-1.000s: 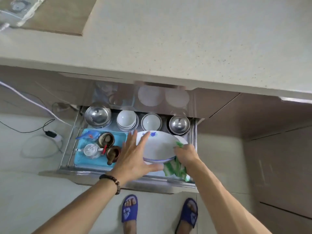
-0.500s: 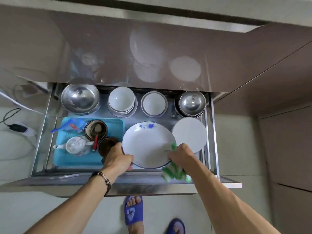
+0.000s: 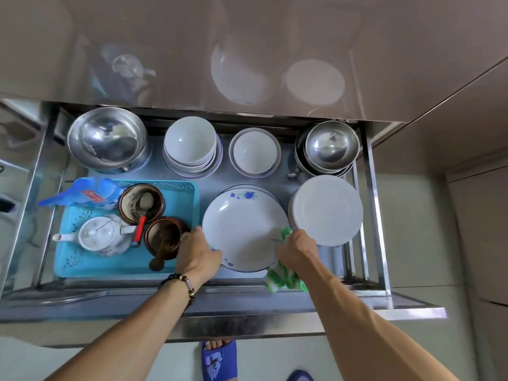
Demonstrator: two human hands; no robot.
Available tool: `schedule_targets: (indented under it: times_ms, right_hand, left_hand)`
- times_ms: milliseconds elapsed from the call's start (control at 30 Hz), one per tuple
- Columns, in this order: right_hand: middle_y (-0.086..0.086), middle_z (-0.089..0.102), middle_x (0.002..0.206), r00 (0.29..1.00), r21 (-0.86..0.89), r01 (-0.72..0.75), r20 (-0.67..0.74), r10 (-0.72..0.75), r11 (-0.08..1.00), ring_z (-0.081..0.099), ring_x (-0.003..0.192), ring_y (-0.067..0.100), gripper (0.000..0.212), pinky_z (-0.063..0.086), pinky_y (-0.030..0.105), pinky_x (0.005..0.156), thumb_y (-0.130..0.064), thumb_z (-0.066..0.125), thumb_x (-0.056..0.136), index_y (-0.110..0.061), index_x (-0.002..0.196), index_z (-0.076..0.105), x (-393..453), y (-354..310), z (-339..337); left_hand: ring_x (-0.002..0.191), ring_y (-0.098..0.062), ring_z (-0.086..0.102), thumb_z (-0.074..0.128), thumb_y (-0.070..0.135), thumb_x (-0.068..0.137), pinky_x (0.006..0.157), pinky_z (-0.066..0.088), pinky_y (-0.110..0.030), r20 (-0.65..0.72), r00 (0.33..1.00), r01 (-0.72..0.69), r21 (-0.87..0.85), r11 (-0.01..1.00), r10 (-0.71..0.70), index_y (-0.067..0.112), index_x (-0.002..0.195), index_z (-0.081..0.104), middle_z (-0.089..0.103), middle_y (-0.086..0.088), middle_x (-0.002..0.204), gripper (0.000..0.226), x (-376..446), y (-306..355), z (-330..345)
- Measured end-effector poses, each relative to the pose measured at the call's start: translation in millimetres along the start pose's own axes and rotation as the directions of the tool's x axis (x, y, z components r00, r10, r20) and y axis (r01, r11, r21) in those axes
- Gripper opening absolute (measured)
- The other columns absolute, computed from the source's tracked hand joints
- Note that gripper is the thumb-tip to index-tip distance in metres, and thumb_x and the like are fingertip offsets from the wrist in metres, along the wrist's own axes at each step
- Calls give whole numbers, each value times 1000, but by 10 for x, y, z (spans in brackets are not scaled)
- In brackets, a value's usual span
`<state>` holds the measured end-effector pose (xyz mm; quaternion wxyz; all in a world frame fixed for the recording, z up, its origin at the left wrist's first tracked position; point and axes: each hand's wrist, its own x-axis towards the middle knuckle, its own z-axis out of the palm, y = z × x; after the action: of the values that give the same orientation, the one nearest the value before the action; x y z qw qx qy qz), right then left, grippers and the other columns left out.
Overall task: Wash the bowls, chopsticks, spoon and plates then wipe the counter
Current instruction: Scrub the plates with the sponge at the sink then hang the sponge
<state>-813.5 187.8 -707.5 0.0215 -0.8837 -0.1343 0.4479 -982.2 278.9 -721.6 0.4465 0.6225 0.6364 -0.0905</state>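
A white plate with blue flower marks (image 3: 243,229) lies in the pulled-out steel drawer (image 3: 220,301), on top of another plate whose rim shows behind it. My left hand (image 3: 198,253) grips the plate's near-left rim. My right hand (image 3: 295,250) holds the near-right rim and also clutches a green and white cloth (image 3: 283,277). Plain white plates (image 3: 327,210) are stacked just to the right, their edge touching the flowered plate. Stacked white bowls (image 3: 191,145) and a second pair (image 3: 255,152) sit at the back.
Steel bowls stand at the back left (image 3: 107,138) and back right (image 3: 331,145). A blue tray (image 3: 82,259) on the left carries a white teapot (image 3: 101,237), two brown pots (image 3: 141,203) and a blue packet (image 3: 82,195). The glossy cabinet front overhangs the drawer's back.
The plate has gone from tilted above the drawer to lying flat on the stack. My view has dropped closer to the drawer. Both hands stay on the rim.
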Motion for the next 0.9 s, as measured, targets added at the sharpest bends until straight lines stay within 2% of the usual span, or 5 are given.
schedule_targets:
  times_ms: [200,367,633,800,900]
  right_hand:
    - [20,63,124,993,-96,46,-105,-56,994,61,114,37,36,48,32,80,-23,55,97,1,124,54,178,42,136]
    - [20,62,122,973,-190,106,-182,-141,976,61,114,40,40,51,38,87,-32,57,99,-1,123,54,166,120,192]
    - [16,66,111,940,-285,189,-224,-257,940,64,104,37,30,49,35,78,-33,55,98,-8,114,62,-34,208,129]
    - [12,67,108,913,-474,327,-67,-404,818,65,100,34,40,51,36,80,-51,54,93,-17,112,62,-492,325,-87]
    - [6,67,109,891,-528,432,127,-435,731,64,102,30,46,44,32,76,-69,59,85,-26,103,60,-789,443,-243]
  left_hand:
    - [114,-37,58,76,10,83,88,50,-38,-53,998,-11,103,995,16,3,123,44,55,-19,127,51,104,-28,156]
    - [112,-39,59,81,12,80,84,51,-39,-91,996,-8,137,991,21,6,125,42,54,-18,124,60,92,-36,224]
    - [110,-41,61,74,24,86,82,49,-41,-89,992,-69,236,969,92,4,126,47,56,-19,126,52,46,-29,170]
    - [112,-26,61,57,40,97,79,47,-33,-58,926,-324,383,865,372,17,127,55,58,-3,125,38,-532,-66,34]
    - [102,-17,61,60,54,93,84,47,-31,99,831,-538,393,746,548,23,118,66,66,3,111,41,-932,-198,-66]
